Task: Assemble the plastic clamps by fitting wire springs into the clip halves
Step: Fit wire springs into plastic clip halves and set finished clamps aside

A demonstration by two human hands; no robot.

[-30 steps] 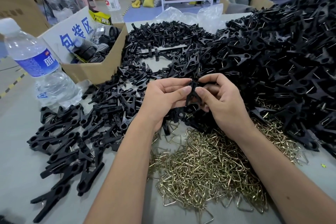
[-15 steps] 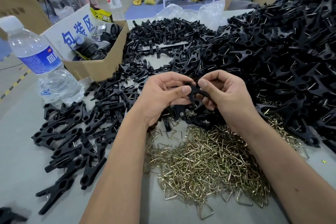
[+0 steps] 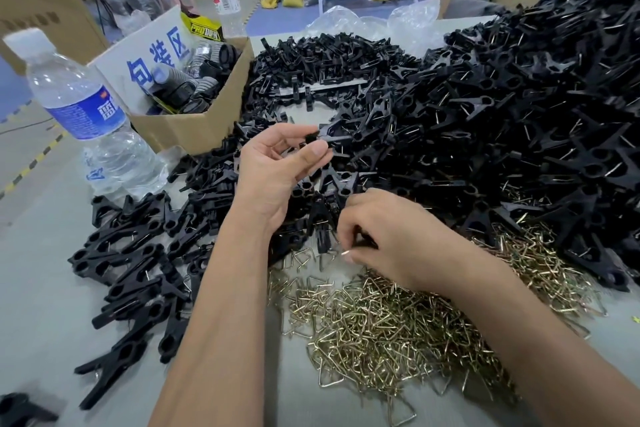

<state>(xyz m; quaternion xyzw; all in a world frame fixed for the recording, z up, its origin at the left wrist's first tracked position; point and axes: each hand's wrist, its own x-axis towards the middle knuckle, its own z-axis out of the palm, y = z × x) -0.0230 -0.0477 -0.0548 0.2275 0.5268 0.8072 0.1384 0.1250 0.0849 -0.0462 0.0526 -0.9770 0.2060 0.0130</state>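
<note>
The hands have parted: the left hand [image 3: 277, 172] now pinches a black clamp [image 3: 330, 137] alone at frame centre, while the right hand [image 3: 391, 239] has dropped to the brass wire springs [image 3: 398, 326] at lower centre, fingers curled, seemingly picking one. Likely another spring is coming.

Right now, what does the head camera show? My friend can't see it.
The left hand pinches a black clamp above the table while the right hand reaches down at the brass wire springs. Heaps of black clamp parts surround them.
</note>
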